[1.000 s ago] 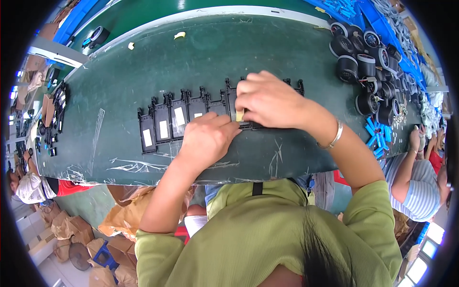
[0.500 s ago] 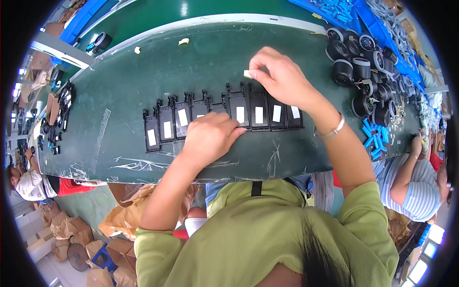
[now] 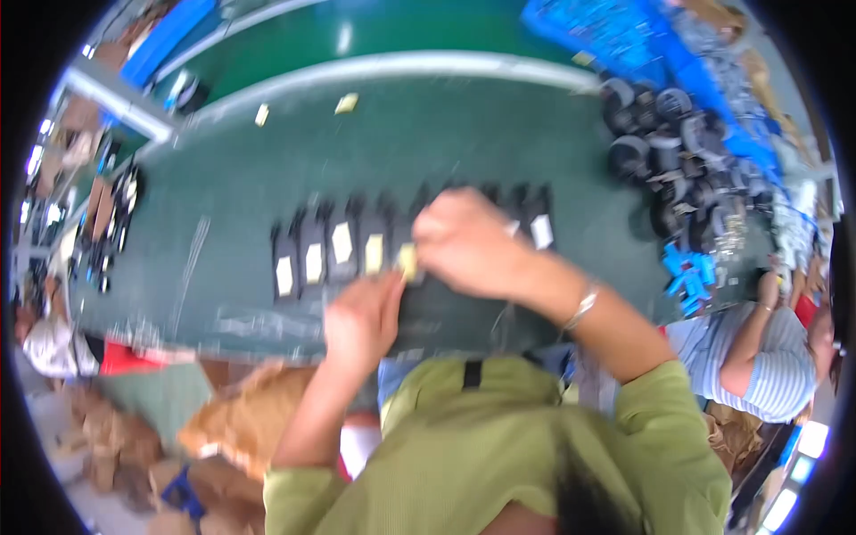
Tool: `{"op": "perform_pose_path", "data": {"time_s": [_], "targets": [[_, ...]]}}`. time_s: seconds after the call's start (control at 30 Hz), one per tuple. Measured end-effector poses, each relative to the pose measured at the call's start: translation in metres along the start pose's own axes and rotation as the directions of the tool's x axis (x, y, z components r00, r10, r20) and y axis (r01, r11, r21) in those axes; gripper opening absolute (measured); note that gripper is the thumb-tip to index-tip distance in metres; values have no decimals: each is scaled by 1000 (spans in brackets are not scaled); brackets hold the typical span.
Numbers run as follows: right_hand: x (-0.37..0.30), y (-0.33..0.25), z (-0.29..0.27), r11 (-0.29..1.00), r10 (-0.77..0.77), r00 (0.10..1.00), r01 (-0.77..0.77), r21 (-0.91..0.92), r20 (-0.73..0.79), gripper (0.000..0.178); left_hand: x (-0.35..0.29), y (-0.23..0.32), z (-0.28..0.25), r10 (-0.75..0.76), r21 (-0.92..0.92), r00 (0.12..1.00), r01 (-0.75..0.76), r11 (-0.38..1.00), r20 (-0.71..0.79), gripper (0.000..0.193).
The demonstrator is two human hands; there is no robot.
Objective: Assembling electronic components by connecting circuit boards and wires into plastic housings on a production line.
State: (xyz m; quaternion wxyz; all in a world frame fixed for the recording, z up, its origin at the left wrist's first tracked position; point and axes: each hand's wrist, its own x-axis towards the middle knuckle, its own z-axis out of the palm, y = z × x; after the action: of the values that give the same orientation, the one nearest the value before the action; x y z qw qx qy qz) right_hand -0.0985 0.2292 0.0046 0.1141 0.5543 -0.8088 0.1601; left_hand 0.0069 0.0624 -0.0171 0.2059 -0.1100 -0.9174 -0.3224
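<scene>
A row of black plastic parts (image 3: 341,259) lies side by side on the green table before me. Most bear a white label; two near the middle carry pale-yellow strips. My left hand (image 3: 361,319) is at the near edge of the row, fingers bent, its thumb close to the pale-yellow strip (image 3: 407,261) on a middle part. Over the parts just right of that strip is my right hand (image 3: 468,245), fingers curled together and smeared by motion. It hides several parts, and what either hand pinches cannot be made out.
Two small yellowish scraps (image 3: 347,103) lie toward the table's far edge. Black round speaker-like units (image 3: 669,152) are heaped at the right, with blue cylinders (image 3: 688,275) nearer me. Blue bins (image 3: 615,40) stand behind them. A person in a striped shirt (image 3: 749,357) is at the right.
My right hand, with a small pale strip, has come down and left onto the row. My left hand has drawn back toward me, uncovering middle parts. The view has shifted slightly and blurred.
</scene>
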Motion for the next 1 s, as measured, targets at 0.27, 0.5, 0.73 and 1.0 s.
{"op": "perform_pose_path", "data": {"time_s": [0.27,0.5,0.73,1.0], "targets": [[7,-9,20,994,-105,992,102,45,71,12,-3,5,-3,104,315,976,-162,935,193,15],[14,-27,20,976,-209,969,215,-32,134,11,-8,-8,0,179,278,958,-239,930,224,6],[17,-12,21,971,-230,936,238,1,266,8,0,-12,5,209,183,953,-251,951,218,5],[25,-12,14,955,-251,888,292,-51,384,6,0,-16,3,224,209,952,-267,941,209,6]]}}
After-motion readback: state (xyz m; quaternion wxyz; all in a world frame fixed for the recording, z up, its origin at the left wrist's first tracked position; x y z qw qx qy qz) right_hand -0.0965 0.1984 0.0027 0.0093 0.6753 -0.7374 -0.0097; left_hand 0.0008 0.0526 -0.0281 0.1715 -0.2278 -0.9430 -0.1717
